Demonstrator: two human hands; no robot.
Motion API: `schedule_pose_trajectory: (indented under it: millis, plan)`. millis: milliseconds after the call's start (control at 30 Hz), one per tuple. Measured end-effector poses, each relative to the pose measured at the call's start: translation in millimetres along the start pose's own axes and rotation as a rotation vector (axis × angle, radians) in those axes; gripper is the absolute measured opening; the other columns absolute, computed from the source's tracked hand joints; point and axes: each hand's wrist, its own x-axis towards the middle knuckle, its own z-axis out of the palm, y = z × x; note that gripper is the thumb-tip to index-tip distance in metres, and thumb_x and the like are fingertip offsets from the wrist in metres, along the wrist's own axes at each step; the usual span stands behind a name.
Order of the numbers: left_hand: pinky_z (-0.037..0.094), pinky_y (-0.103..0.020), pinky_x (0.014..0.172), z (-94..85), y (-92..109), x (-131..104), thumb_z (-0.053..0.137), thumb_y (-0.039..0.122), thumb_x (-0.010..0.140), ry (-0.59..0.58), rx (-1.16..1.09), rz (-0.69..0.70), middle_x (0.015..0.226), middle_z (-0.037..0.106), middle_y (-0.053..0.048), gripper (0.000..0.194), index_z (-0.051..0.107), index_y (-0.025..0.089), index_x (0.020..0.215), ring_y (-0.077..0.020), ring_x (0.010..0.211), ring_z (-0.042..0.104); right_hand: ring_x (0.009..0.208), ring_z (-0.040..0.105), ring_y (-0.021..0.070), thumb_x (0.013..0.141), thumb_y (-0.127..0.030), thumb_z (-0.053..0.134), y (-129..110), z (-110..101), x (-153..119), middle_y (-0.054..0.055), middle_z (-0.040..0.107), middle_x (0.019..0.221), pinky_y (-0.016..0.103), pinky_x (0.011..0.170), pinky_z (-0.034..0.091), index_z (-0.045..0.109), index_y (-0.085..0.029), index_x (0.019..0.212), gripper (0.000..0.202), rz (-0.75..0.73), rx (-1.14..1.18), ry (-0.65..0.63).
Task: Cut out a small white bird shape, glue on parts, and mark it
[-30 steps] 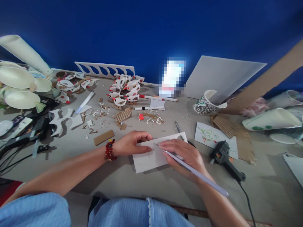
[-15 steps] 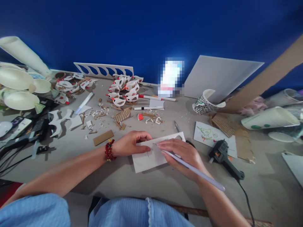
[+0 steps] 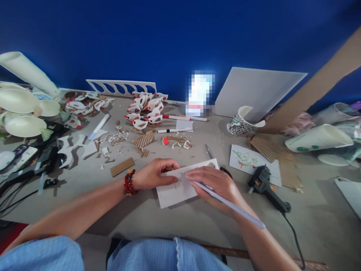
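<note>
My left hand [image 3: 153, 174] grips the upper left edge of a white board [image 3: 172, 195], thumb on its face and fingers curled behind. Faint lines and a curved cut-out at the upper right mark the board. Closed round a slim lavender pen-like tool [image 3: 229, 205], my right hand [image 3: 211, 182] rests on the board. The tool's tip is at the board's surface near my left thumb; whether it is a pen or a blade I cannot tell. Scissors [image 3: 209, 151] lie partly hidden under the board's right end.
Small painted birds [image 3: 140, 123] stand behind a scatter of cardboard scraps [image 3: 143, 140]. To the right lie a glue gun [image 3: 261, 180] with its cord, a bird drawing [image 3: 239, 156] and a cut paper cup [image 3: 239, 122]. A lit phone [image 3: 199, 94] leans against the blue wall.
Both hands keep their holds on the board and the tool. The tool's tip has shifted very slightly on the board, and the whole view has moved a little.
</note>
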Motion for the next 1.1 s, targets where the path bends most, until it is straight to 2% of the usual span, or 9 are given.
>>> schedule_pose_trajectory:
  millis: [333,700,1100]
  plan:
    - [0.043,-0.019,0.065,0.2,4.7,-1.0,0.065,0.028,0.082,-0.004,-0.027,-0.034,0.086,0.064,-0.001,0.019,0.059,0.015,0.095,-0.0116,0.074,0.057,0.097,0.066,0.0181,0.09,-0.017,0.052,-2.5,-3.6,0.2,0.006,0.072,0.104,0.03,0.086,0.053,0.065,-0.023,0.107,0.023,0.011,0.001,-0.013]
    - [0.04,-0.018,0.06,2.2,7.4,-1.6,0.063,0.03,0.083,0.012,0.075,-0.039,0.078,0.059,0.001,0.021,0.06,0.016,0.099,-0.0098,0.067,0.051,0.097,0.066,0.0182,0.089,-0.016,0.053,-2.8,-2.7,1.0,0.007,0.071,0.104,0.03,0.084,0.052,0.065,-0.021,0.105,0.02,0.026,0.016,-0.019]
    - [0.04,-0.018,0.06,3.8,3.5,-1.2,0.062,0.029,0.084,0.017,0.065,-0.034,0.078,0.059,0.001,0.025,0.059,0.016,0.105,-0.01,0.067,0.05,0.097,0.066,0.0196,0.09,-0.017,0.051,-0.5,-1.8,0.6,0.008,0.072,0.104,0.032,0.086,0.053,0.065,-0.022,0.106,0.021,0.018,0.0,-0.028]
